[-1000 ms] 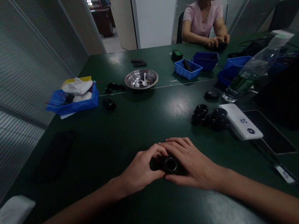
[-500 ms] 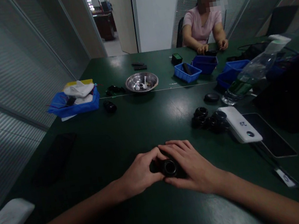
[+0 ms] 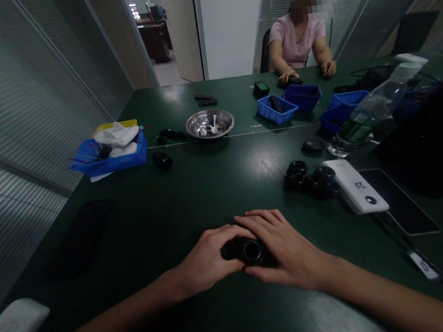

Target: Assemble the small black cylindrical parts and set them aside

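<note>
A black cylindrical part with a round opening on top (image 3: 252, 250) stands on the dark green table (image 3: 216, 189) in front of me. My left hand (image 3: 212, 256) curls around its left side, thumb and index finger touching it. From the right, my right hand (image 3: 281, 246) wraps it, with the fingers laid across the far side and the thumb at the near side. Both palms hide much of the part, so its exact kind is unclear. Several similar black ringed parts (image 3: 310, 179) sit in a cluster farther right.
A white device marked 20 (image 3: 357, 187) and a dark tablet (image 3: 402, 205) lie at right, beside a plastic bottle (image 3: 375, 109). Farther off are a metal bowl (image 3: 211, 134), blue bins (image 3: 303, 97), a filled blue tray (image 3: 121, 160) and a seated person (image 3: 297, 43).
My left index finger has straightened and reaches farther over the far side of the black part. My right hand stays around it. The seated person's hand has shifted left.
</note>
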Demonstrator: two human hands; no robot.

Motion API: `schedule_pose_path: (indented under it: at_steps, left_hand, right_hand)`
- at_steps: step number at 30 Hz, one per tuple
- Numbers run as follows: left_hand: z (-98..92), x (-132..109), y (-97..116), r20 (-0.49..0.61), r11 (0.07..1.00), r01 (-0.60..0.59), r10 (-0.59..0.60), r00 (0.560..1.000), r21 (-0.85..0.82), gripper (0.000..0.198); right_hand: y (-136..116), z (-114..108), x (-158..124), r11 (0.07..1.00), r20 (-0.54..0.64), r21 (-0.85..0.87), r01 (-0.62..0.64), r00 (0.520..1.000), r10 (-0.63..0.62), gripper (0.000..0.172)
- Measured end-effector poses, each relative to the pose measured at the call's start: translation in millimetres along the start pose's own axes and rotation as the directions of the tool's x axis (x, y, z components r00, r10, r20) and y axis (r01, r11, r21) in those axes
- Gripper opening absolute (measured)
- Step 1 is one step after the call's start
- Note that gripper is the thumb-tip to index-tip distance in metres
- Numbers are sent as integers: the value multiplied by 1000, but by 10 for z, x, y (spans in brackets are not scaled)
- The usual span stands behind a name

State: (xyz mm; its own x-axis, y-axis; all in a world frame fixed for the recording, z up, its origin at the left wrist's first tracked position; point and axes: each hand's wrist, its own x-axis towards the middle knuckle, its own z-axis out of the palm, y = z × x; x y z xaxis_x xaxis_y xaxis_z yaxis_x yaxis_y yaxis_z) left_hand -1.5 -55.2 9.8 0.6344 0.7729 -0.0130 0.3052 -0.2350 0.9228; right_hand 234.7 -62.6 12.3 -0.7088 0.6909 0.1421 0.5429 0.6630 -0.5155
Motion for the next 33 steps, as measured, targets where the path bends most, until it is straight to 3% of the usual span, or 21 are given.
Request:
schedule_pose_path:
  at_steps: [5, 10, 17, 20, 27, 33]
  left_hand:
    - [30, -10, -34, -43, 995, 80, -82, 996, -57, 28]
    - [40, -15, -24, -52, 994, 86, -89, 995, -62, 26]
    - [10, -15, 4, 8, 999, 6, -6, 1000, -32, 48]
    - [0, -14, 2, 8, 1000, -6, 6, 1000, 21, 39]
    - [2, -17, 32, -20, 996, 66, -67, 998, -61, 26]
    - [18, -18, 6, -26, 994, 82, -84, 996, -70, 25]
  right_hand:
    - [8, 4, 0, 1000, -1, -2, -5, 1000, 5, 81]
    - [1, -2, -4, 1000, -3, -2, 3, 1000, -3, 80]
    - [2, -2, -5, 1000, -11, 8, 2, 1000, -2, 81]
    - [2, -5, -2, 1000, -12, 7, 2, 1000, -2, 83]
    - [1, -5, -5, 1000, -11, -6, 4, 1000, -4, 83]
    - [12, 5, -9, 1000, -2, -13, 0, 1000, 0, 82]
